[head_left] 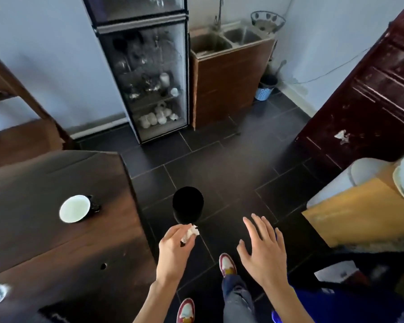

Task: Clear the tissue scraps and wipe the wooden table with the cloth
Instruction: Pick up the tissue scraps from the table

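My left hand [173, 250] is shut on a wad of white tissue scraps [191, 233], held just in front of a black round bin [188, 208] that stands on the dark tiled floor. My right hand [262, 251] hovers open over the floor to the right, fingers spread, holding nothing. The dark wooden table [56, 241] fills the left side. A cup with a white inside [75, 208] stands on it. No cloth shows in the head view.
A glass-door cabinet [149, 73] and a sink unit [229, 73] stand at the back. A dark wooden dresser [371, 94] is at right, a yellow surface with white plates [359, 206] nearer. A chair [16, 117] is behind the table. My feet [228, 264] are below.
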